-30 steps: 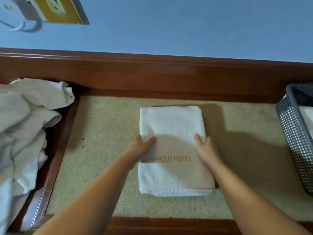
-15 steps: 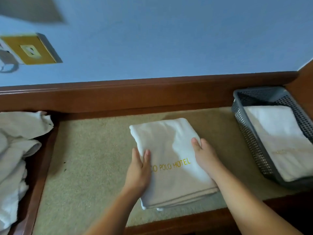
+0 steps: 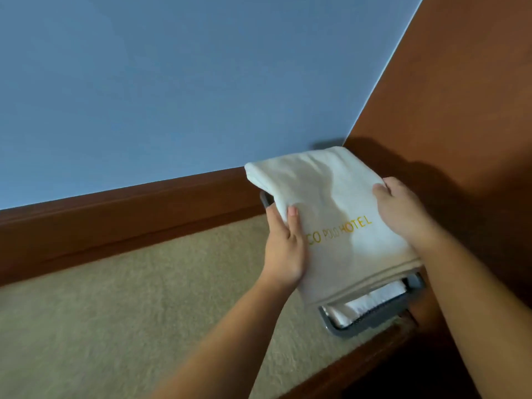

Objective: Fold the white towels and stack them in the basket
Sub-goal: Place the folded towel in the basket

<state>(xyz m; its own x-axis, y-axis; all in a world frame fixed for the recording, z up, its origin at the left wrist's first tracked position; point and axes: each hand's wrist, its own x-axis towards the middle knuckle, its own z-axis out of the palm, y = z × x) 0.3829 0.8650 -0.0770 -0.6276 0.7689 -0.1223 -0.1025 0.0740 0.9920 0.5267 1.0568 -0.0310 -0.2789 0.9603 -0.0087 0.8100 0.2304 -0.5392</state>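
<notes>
Left hand (image 3: 283, 249) clamped on the folded towel's (image 3: 331, 214) near-left edge, thumb on top, fingers (image 3: 273, 217) under and out of sight. Towel held level in the air, directly above the grey basket (image 3: 371, 318), long axis run from 7 o'clock near to 1 o'clock far, gold lettering up. Below, at 6 o'clock from the load, another folded towel (image 3: 371, 302) seen already inside the basket. Right hand (image 3: 403, 210) gripped over the right edge, fingers curled down around it. Both hands about equally near; likely only a straight lowering left, axis matched to the basket.
</notes>
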